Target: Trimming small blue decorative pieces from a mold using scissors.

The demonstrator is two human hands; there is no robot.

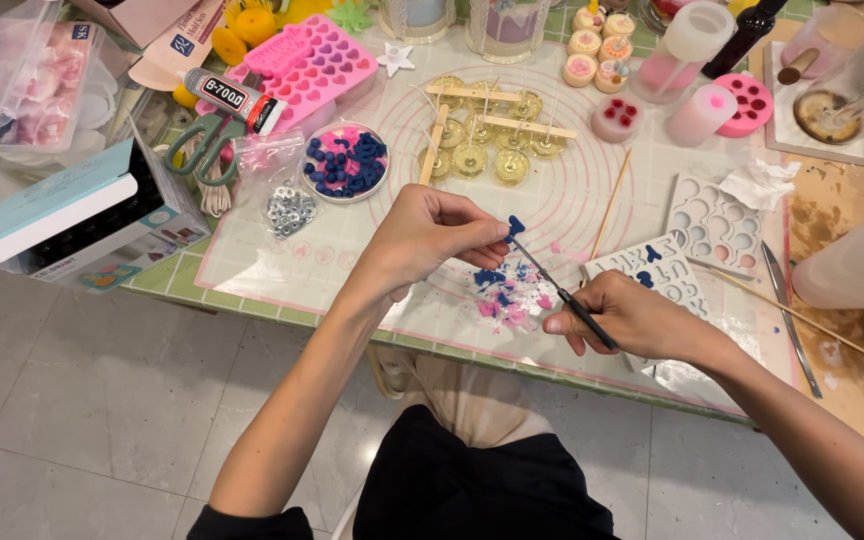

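The left hand [422, 235] pinches a tiny dark blue wax heart [516, 227] between its fingertips, up above the mat. The right hand [632, 318] grips a thin dark metal tool [564, 296], whose tip touches the heart. Below them, blue and pink wax crumbs [505, 292] lie on the clear pink-lined mat [282, 265]. A white mould tray [664, 268] sits just right.

small dark-blue wax piece [516, 227], pinched, thin tool [562, 293] touching

White-labelled glue tube [235, 98], teal box [67, 205]
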